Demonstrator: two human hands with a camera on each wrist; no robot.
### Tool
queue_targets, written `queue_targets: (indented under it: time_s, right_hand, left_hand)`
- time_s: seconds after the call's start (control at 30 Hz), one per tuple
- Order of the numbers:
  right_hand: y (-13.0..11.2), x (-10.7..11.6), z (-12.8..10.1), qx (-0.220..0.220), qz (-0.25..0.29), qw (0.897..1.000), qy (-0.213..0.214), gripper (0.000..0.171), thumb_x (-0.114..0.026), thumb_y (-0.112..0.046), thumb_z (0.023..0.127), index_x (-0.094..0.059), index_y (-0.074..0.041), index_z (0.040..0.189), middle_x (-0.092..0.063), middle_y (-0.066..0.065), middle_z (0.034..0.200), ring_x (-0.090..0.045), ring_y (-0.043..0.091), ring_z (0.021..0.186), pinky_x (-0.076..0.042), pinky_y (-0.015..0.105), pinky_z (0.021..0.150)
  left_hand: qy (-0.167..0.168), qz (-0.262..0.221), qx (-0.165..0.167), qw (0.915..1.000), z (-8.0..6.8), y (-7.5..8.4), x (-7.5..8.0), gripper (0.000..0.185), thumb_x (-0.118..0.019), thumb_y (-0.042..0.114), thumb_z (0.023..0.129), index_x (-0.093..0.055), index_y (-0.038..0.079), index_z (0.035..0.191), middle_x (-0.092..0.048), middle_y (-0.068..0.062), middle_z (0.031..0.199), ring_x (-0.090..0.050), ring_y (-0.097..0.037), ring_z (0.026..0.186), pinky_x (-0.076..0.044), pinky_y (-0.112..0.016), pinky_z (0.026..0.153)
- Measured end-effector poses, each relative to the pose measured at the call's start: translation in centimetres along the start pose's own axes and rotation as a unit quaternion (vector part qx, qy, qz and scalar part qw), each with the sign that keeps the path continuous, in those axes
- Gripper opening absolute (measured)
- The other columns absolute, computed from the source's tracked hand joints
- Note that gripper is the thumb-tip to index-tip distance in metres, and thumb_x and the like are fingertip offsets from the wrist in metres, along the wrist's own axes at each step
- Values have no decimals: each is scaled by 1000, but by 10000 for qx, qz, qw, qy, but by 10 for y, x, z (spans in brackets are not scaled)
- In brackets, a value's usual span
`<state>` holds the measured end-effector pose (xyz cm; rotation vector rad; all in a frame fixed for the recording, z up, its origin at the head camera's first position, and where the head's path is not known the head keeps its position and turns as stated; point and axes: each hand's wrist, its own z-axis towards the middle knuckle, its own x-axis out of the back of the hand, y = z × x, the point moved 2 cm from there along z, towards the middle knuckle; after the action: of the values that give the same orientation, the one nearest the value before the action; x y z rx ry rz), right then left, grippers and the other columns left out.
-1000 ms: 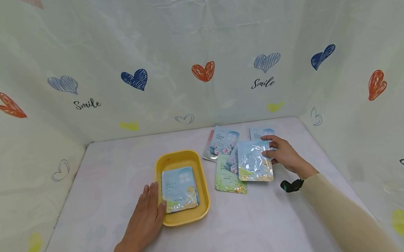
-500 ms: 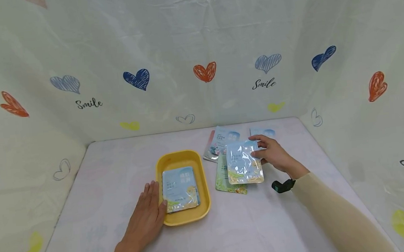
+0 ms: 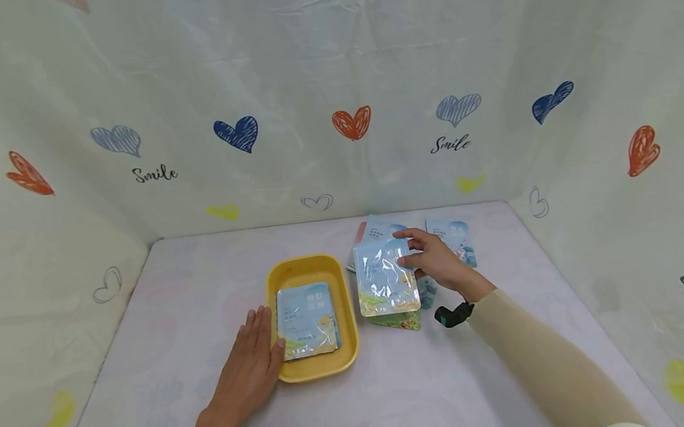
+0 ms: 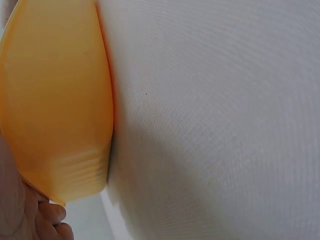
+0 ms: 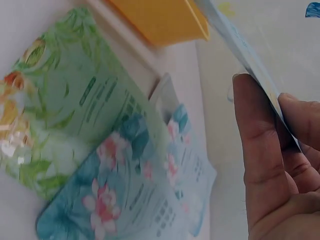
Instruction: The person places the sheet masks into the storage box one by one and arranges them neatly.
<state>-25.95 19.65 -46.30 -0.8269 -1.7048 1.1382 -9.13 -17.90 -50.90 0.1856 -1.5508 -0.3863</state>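
Note:
My right hand (image 3: 439,263) pinches the right edge of a light-blue, glossy flat foil sachet (image 3: 384,284) between thumb and fingers. In the right wrist view the sachet is seen nearly edge-on, raised over the others. Beneath it lie a green sachet (image 5: 70,100) with leaf print and a blue sachet with pink lotus flowers (image 5: 105,205), overlapping. To the left stands a yellow tray (image 3: 304,271) with light-blue sachets (image 3: 306,320) stacked in it. My left hand (image 3: 246,362) rests with straight fingers along the tray's left side; its fingertips show beside the tray wall (image 4: 55,100) in the left wrist view.
Another blue floral sachet (image 3: 455,235) lies at the back right of the white-covered table (image 3: 202,271). More sachets (image 3: 376,227) overlap behind the held one. Pale cloth walls (image 3: 290,170) with printed hearts enclose the table at the back and sides.
My right hand has carried the light-blue sachet left toward the yellow tray, uncovering the floral sachet at the back right. The left hand and tray have stayed in place.

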Motion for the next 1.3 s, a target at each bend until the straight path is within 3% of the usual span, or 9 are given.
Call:
queue_targets:
  time_s: [0.33, 0.47, 0.57, 0.67, 0.9, 1.03, 1.3]
  right_hand:
    - [-15, -33, 10, 219, 159, 9995, -186, 60, -71, -7, 100, -49, -11, 156, -48, 13, 109, -58, 21, 76, -64, 43, 69]
    - [-20, -50, 15, 228, 339, 9988, -257, 59, -70, -6, 100, -50, -12, 155, -48, 11, 103, -58, 20, 75, -60, 37, 64]
    - [-25, -65, 19, 218, 393, 9986, -266, 58, -71, -5, 100, -51, -15, 154, -43, 8, 101, -52, 20, 73, -53, 39, 63]
    - [-31, -82, 22, 305, 259, 9988, -282, 57, -71, -5, 100, -53, -15, 153, -41, 8, 100, -52, 20, 72, -55, 43, 63]
    - [-42, -123, 26, 450, -39, 9978, -489, 55, -72, -3, 98, -55, -12, 149, -66, 14, 111, -71, 17, 78, -63, 35, 60]
    - [-46, -141, 25, 518, -440, 9968, -421, 53, -73, -5, 97, -57, -11, 147, -67, 16, 112, -65, 17, 66, -59, 31, 56]
    - [-49, -165, 26, 489, -1094, 9927, -109, 52, -75, -10, 97, -58, -11, 147, -68, 14, 117, -68, 19, 86, -63, 33, 73]
  left_hand:
    - [22, 54, -36, 10000, 0, 0, 0, 71, -41, 37, 114, -17, -6, 166, -20, -22, 174, -16, -40, 163, -21, -59, 131]
    - [72, 176, -83, 9998, 1, -1, 0, 71, -42, 35, 114, -18, -7, 165, -21, -24, 173, -17, -41, 162, -22, -59, 131]
    - [90, 290, -111, 9995, 1, -1, 0, 71, -44, 35, 113, -19, -8, 165, -22, -25, 173, -18, -41, 162, -22, -60, 131]
    - [106, 384, -143, 9991, 1, 0, 1, 71, -45, 34, 113, -20, -8, 164, -23, -25, 173, -18, -42, 162, -22, -60, 131]
    - [175, 487, -218, 9984, 0, 1, 4, 69, -44, 34, 113, -23, -8, 164, -26, -26, 171, -20, -43, 161, -23, -60, 130]
    - [223, 461, -277, 9983, -1, 2, 6, 69, -44, 34, 113, -24, -8, 163, -27, -27, 171, -22, -43, 161, -24, -60, 129]
    - [221, 374, -278, 9987, 0, 2, 5, 68, -45, 32, 113, -25, -9, 163, -28, -28, 170, -23, -44, 160, -24, -62, 129]
